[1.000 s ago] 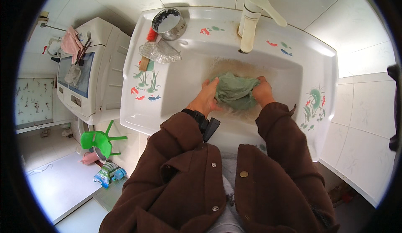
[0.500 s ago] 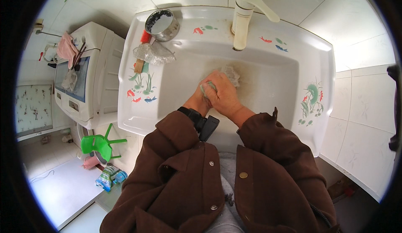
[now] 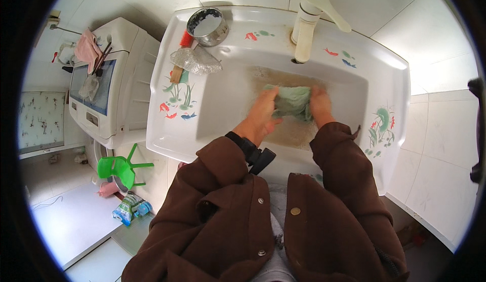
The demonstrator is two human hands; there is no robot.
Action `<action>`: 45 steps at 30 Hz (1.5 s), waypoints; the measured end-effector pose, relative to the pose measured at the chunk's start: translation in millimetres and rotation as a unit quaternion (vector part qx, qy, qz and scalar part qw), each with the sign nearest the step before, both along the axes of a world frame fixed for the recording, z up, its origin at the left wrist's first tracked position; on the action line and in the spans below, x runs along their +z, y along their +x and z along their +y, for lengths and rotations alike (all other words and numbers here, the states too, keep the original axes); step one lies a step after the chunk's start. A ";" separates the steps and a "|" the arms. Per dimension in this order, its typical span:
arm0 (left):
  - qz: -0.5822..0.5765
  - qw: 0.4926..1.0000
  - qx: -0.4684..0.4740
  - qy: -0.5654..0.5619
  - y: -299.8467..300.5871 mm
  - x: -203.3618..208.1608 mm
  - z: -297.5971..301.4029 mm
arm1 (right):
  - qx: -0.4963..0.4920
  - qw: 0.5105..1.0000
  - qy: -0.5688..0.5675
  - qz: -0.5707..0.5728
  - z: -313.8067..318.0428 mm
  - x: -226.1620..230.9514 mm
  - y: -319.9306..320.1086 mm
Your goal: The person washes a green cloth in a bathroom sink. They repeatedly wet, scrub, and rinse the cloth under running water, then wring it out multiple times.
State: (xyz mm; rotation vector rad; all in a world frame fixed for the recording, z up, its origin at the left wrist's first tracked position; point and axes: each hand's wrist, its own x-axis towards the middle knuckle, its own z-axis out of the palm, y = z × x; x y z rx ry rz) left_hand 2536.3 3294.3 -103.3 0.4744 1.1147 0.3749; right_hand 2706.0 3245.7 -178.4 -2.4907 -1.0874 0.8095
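A wet, pale green cloth [image 3: 294, 101] is stretched between my two hands, low over the basin of a white sink [image 3: 217, 111]. My left hand [image 3: 260, 114] grips its left edge, thumb toward me. On the other side my right hand [image 3: 320, 104], slightly blurred, has its fingers closed on the right edge. Brownish murky water [image 3: 291, 134] lies in the basin under the cloth. The cream single-lever faucet [image 3: 305, 34] stands at the back rim beyond my hands, and no stream shows from its spout.
At the sink's back left stand a metal pot [image 3: 208, 27] with white residue, a crumpled clear plastic wrap [image 3: 196, 59] and a red-bristled brush [image 3: 186, 40] with a wooden handle. Further left are a white washing machine [image 3: 109, 89] and a green stool [image 3: 121, 168].
My hands were pressed together around the bunched cloth; now they are apart with it spread between them. They have shifted slightly right, and more brown water shows in the basin.
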 end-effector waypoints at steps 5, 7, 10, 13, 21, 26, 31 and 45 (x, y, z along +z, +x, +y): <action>0.131 0.984 0.032 -0.113 -14.9 -7.2 8.9 | 0.198 0.978 -0.067 0.004 -22.6 -18.6 13.6; 0.093 0.989 0.029 -0.114 -19.6 -17.6 9.2 | -0.006 0.994 0.027 0.105 -21.5 -18.9 8.3; 0.081 0.989 0.036 -0.122 -20.1 -31.6 8.5 | -0.045 0.943 0.140 0.299 -9.3 -6.2 -8.1; -0.021 0.988 -0.008 -0.154 -23.8 -37.2 13.3 | 0.065 0.882 0.167 0.436 -1.9 22.3 -35.7; -0.157 0.986 0.029 -0.050 -26.0 -37.9 11.7 | 0.159 0.866 0.442 0.171 0.0 87.8 -107.1; -0.213 0.972 0.055 -0.084 -7.4 -38.0 4.9 | 0.120 0.922 0.363 0.064 3.2 67.9 -99.0; -0.109 0.994 0.007 -0.024 -1.1 -25.4 2.0 | 0.157 0.958 0.234 -0.058 8.3 26.8 -71.9; 0.054 0.976 0.013 -0.209 -12.6 -38.6 3.7 | -0.112 0.955 0.061 0.267 -12.0 -7.1 2.6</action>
